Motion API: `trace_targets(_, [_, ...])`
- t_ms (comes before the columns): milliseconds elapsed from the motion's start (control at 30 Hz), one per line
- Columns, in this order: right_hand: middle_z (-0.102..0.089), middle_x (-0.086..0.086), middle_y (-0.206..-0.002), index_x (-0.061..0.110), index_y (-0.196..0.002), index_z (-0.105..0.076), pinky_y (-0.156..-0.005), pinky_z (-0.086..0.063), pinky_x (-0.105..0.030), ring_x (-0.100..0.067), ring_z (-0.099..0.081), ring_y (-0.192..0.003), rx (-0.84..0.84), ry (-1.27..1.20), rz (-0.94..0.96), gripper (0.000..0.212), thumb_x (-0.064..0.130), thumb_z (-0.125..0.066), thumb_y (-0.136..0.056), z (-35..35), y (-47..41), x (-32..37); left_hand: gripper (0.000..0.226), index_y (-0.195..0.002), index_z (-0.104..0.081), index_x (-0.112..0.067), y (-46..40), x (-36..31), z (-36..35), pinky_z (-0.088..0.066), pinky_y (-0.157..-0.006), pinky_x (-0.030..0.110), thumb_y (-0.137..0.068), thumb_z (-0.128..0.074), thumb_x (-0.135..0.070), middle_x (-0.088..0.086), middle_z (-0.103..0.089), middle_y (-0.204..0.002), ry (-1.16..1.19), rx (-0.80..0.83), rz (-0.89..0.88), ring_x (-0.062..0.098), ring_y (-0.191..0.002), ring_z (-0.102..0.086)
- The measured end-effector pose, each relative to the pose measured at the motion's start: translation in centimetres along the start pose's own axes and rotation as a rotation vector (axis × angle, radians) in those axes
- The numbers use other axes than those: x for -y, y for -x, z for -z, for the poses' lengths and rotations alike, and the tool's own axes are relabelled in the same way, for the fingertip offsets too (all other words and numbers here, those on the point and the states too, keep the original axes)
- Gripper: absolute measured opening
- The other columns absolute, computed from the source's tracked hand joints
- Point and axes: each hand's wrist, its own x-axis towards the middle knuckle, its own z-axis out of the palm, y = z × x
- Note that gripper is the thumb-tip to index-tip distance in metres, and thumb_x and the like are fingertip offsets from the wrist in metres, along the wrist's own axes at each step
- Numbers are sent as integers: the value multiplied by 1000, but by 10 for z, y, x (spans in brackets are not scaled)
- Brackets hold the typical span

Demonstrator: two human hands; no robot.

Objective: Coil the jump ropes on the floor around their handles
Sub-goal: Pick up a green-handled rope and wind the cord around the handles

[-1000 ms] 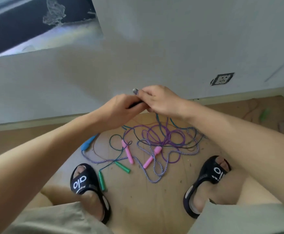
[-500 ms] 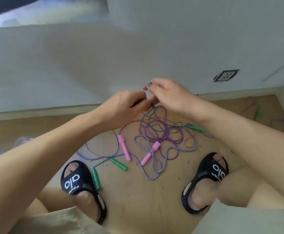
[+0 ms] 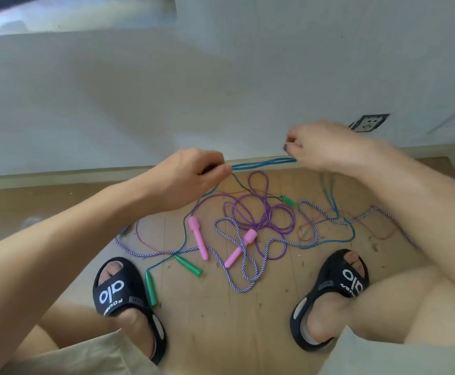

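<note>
The left hand has drawn away from the right since half a second ago, when the two met over the tangle; it pinches the near end of the blue rope, fingers curled round it. Between the hands several blue strands now run taut and nearly level above the floor, so a length has been pulled out, ready for winding. The right hand grips the far end of those strands and something small and dark at its fingertips, perhaps a handle; it is too blurred to tell.

Below, left to right, lie two green handles, the pink handles, the purple rope in loose loops and the striped rope snaking off rightward. More blue rope hangs from the right hand to the floor.

My judgement: only the blue rope is being worked, and none on the floor is coiled yet.
</note>
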Motion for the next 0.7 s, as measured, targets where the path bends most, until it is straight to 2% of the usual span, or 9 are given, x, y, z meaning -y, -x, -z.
trace_targets(100, [-72, -9, -102, 12, -114, -60, -84, -46, -28, -25, -65, -99, 189, -886, 88, 38, 34, -30, -107, 2, 11, 33, 35, -73, -49, -12, 0, -9, -4, -31, -52, 25, -102, -47, -33, 3, -45, -60, 86, -18, -60, 12, -54, -34])
trace_targets(167, [-65, -9, -74, 11, -102, -58, -72, -51, -31, -25, -65, -69, 218, -1219, 141, 37, 35, -31, -107, 3, 20, 53, 34, -77, -52, -10, -1, -15, -8, -34, -55, 29, -102, -47, -33, 13, -50, -66, 133, -25, -84, 13, -56, -34])
trace_targets(233, [-49, 1, -59, 14, -83, -55, -55, -41, -30, -14, -47, -50, 95, -1014, 232, 39, 41, -38, -105, -3, 23, 57, 32, -77, -52, -12, -2, -20, -10, -34, -53, 27, -103, -46, -31, 9, -48, -64, 167, -28, -96, 11, -54, -34])
trace_targets(300, [-44, 4, -56, 13, -75, -56, -53, -32, -30, -13, -41, -52, -86, -658, 267, 44, 47, -45, -101, -8, 20, 45, 35, -74, -51, -14, -4, -21, -11, -31, -51, 23, -103, -45, -32, -2, -44, -59, 117, 0, -80, 10, -52, -33])
trace_targets(400, [-57, -3, -73, 15, -82, -58, -61, -35, -32, -26, -49, -71, -192, -286, 152, 35, 45, -49, -98, -9, 11, 13, 38, -73, -53, -12, -6, -14, -12, -31, -50, 22, -101, -45, -37, -3, -46, -58, 7, 36, -24, 11, -52, -36])
trace_targets(500, [-67, -15, -95, 13, -89, -59, -69, -42, -35, -31, -52, -81, -112, 29, -42, 30, 38, -45, -98, -16, 10, -16, 37, -71, -52, -15, -5, -15, -10, -33, -49, 18, -102, -47, -33, -5, -45, -57, 40, 24, -12, 8, -50, -37])
trace_targets(567, [-69, -16, -104, 16, -91, -57, -77, -46, -36, -32, -58, -91, -10, -165, -41, 32, 38, -38, -102, -17, 18, -11, 36, -69, -51, -17, -6, -22, -11, -32, -49, 18, -102, -47, -32, -7, -43, -56, 95, 15, -27, 8, -49, -35])
trace_targets(633, [-73, -9, -101, 17, -101, -60, -91, -47, -37, -28, -62, -99, 109, -753, 3, 34, 37, -33, -105, -12, 30, 12, 34, -71, -52, -17, -8, -31, -15, -30, -50, 21, -101, -47, -33, -5, -43, -58, 140, 18, -59, 9, -51, -34])
trace_targets(700, [-70, -5, -80, 12, -98, -60, -88, -51, -37, -25, -65, -83, 152, -1155, 48, 36, 33, -32, -107, -4, 41, 37, 30, -76, -57, -18, -10, -41, -19, -35, -56, 29, -102, -47, -30, -1, -48, -62, 177, 32, -94, 13, -55, -37])
